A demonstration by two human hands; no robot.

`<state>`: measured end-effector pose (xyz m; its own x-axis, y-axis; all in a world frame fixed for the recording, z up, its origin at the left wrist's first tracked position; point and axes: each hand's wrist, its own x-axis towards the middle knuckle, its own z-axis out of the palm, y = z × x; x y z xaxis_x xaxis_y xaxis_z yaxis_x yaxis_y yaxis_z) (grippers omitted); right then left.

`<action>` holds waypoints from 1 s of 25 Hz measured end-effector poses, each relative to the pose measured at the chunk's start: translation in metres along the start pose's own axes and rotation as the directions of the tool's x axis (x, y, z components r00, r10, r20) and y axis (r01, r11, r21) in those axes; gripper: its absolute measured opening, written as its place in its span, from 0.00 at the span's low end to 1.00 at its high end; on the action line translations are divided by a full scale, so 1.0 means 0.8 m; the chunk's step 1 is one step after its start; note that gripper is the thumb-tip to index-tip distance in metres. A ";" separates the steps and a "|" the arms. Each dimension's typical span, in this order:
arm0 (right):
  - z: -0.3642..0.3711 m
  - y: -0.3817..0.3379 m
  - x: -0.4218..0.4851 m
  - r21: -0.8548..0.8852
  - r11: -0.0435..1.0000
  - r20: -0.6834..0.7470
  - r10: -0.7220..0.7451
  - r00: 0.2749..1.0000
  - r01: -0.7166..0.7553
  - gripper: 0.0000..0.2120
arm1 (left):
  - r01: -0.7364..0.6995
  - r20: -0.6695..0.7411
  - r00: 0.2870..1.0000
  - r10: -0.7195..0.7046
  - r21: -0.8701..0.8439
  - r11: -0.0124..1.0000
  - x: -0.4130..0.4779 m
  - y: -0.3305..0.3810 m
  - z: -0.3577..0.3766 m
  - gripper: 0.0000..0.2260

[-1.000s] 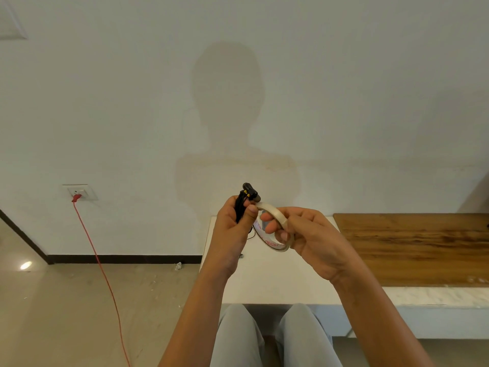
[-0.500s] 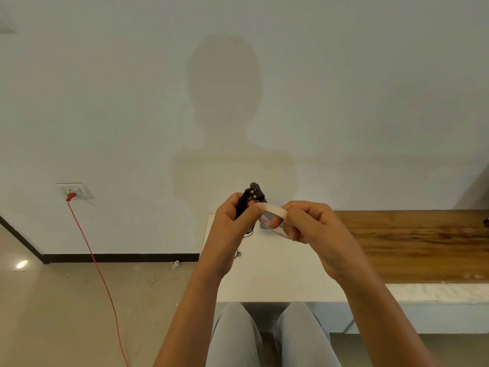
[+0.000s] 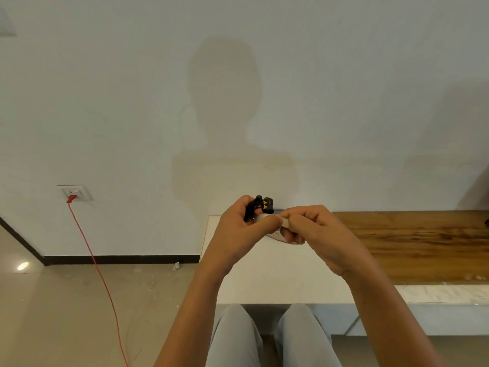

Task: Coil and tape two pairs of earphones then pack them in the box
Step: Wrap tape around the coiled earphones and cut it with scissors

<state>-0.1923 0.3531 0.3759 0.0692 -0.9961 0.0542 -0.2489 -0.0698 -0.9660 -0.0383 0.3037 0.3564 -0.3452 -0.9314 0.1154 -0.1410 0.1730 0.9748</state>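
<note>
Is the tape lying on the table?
No, the right hand holds the tape up in the air, off the table.
</note>
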 end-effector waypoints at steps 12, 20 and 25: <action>-0.006 0.012 0.004 0.177 0.982 0.188 0.035 0.982 -0.069 0.15 | 0.116 0.065 0.992 -0.104 -0.216 0.970 0.014 -0.020 -0.008 0.05; -0.004 0.016 0.005 0.157 0.986 0.224 0.025 0.974 -0.061 0.16 | 0.168 0.119 0.984 -0.134 -0.361 0.917 0.016 -0.032 -0.009 0.04; -0.001 0.019 0.005 0.208 0.973 0.224 0.056 0.973 -0.104 0.13 | 0.182 0.110 0.982 -0.152 -0.368 0.912 0.017 -0.036 -0.007 0.03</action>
<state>-0.1969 0.3478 0.3614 0.2694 -0.9613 -0.0581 -0.0484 0.0467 -0.9977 -0.0341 0.2841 0.3310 -0.4193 -0.9062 -0.0555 0.1500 -0.1295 0.9802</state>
